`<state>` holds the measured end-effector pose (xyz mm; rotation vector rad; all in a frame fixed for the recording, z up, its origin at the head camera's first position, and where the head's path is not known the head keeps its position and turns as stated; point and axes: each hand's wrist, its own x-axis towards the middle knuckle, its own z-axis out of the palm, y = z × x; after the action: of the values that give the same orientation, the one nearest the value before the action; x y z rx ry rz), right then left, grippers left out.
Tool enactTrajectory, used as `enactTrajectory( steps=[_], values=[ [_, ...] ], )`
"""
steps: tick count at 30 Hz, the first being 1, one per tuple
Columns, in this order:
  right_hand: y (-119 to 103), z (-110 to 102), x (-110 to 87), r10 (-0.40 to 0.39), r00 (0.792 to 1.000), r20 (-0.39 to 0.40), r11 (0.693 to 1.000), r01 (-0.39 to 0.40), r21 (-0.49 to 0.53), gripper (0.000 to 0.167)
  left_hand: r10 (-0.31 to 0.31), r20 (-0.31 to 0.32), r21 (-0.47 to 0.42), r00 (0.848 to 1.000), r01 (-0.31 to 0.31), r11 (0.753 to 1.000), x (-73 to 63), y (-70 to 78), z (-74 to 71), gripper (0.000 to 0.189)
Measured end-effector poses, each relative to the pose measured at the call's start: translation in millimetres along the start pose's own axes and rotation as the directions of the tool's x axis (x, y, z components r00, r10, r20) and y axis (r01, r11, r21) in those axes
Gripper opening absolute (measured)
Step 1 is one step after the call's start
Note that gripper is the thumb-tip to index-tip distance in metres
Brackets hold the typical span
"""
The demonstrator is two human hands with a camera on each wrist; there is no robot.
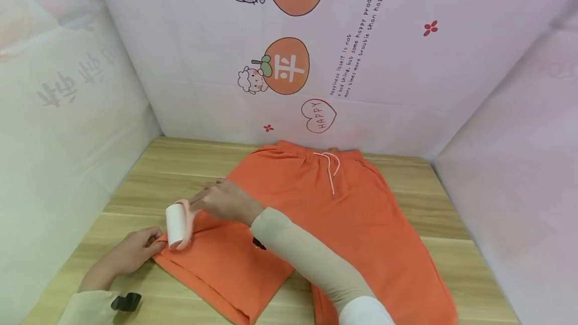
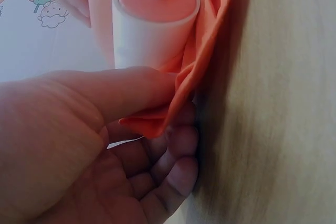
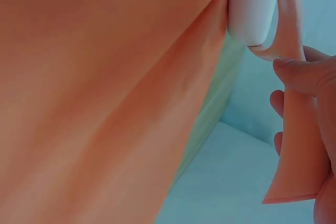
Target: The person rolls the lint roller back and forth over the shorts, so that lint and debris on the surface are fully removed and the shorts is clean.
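Note:
Orange trousers [image 1: 361, 214] with a white drawstring lie spread on the wooden table. My left hand [image 1: 132, 251] pinches the lower corner of the near leg between thumb and fingers, as the left wrist view shows at the orange hem [image 2: 197, 72]. In my right hand [image 1: 228, 200] is a lint roller [image 1: 177, 224] with a pink handle [image 3: 302, 145], gripped with the thumb across it. The roller's white cylinder [image 2: 149, 40] rests on the cloth at the leg's edge, just beside my left fingers. My right forearm crosses over the trousers and hides part of them.
A wooden table [image 1: 149, 184] bears the trousers. White printed sheets with cartoon fruit stand as walls at the back [image 1: 384, 64], left [image 1: 67, 129] and right [image 1: 519, 164]. Black wrist-worn pieces [image 1: 126, 302] show at the sleeves.

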<state>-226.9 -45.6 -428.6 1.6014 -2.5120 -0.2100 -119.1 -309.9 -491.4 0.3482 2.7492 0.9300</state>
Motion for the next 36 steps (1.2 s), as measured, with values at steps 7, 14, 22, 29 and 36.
enactTrajectory(
  steps=[7, 14, 22, 29, 36],
  values=[
    [19, 15, -10.2, 0.039, 0.998, -0.045, 0.999, -0.038, 0.022, 0.036, -0.024, 0.026, -0.011, 0.999, 0.024, 1.000, 1.0, -1.9, -1.2, 0.014],
    [51, 25, -34.6, 0.069, 0.995, -0.077, 0.998, -0.068, 0.009, 0.037, -0.024, 0.040, -0.019, 0.999, 0.025, 1.000, 1.2, -1.7, -1.2, 0.015],
    [86, 31, -69.7, 0.050, 0.988, -0.148, 0.998, -0.046, 0.030, 0.039, -0.003, 0.044, -0.044, 0.999, 0.005, 0.999, -0.3, -1.0, -2.4, 0.017],
    [107, 30, -103.5, 0.101, 0.985, -0.141, 0.994, -0.093, 0.063, 0.042, 0.002, 0.046, -0.054, 0.999, 0.001, 0.999, -0.1, 0.6, -3.9, 0.018],
    [126, 28, -137.8, 0.137, 0.981, -0.137, 0.989, -0.129, 0.066, 0.042, -0.001, 0.042, -0.054, 0.999, 0.003, 0.999, -1.0, 0.4, -4.5, 0.016]
  ],
)
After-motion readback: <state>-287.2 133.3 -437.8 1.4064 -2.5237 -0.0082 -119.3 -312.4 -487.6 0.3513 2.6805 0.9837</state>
